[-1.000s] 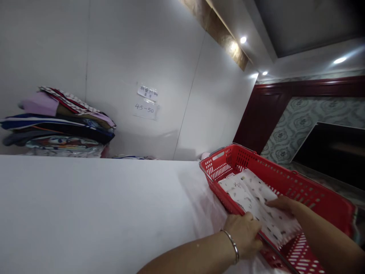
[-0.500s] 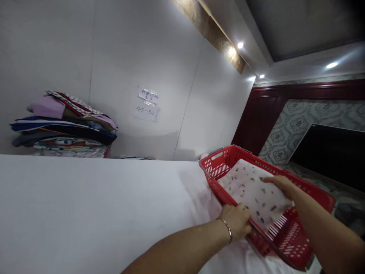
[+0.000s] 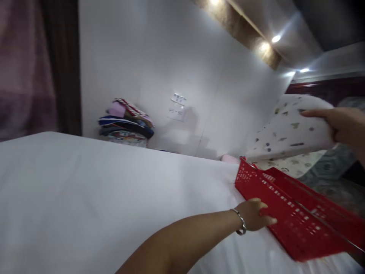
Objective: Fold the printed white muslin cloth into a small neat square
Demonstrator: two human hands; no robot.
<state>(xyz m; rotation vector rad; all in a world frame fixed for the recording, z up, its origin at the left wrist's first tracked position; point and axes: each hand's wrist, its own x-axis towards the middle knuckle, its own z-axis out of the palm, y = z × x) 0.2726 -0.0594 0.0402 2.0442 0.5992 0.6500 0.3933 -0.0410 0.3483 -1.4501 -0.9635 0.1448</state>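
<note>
My right hand [image 3: 342, 121] grips a white cloth [image 3: 296, 125] printed with small dark motifs, its thumb pressed on the top side. The cloth is raised over the far part of a red plastic basket [image 3: 268, 194] and its lower layer hangs down. Fingers apart, my left hand [image 3: 253, 215] is at the basket's near side wall; whether it touches the wall I cannot tell. A metal bangle [image 3: 241, 222] circles the left wrist. The basket stands tilted toward the right on the white surface, and its inside is mostly hidden.
A stack of folded clothes [image 3: 127, 123] stands beyond the white-covered surface [image 3: 114, 190], against a pale wall. A paper label [image 3: 176, 112] is stuck on that wall. A pink curtain [image 3: 25, 68] hangs at the left. Something pink [image 3: 229, 159] lies behind the basket.
My right hand has lifted the cloth up out of the basket. My left hand has let go of the basket rim. The view has turned left, and the basket's near wall now faces me.
</note>
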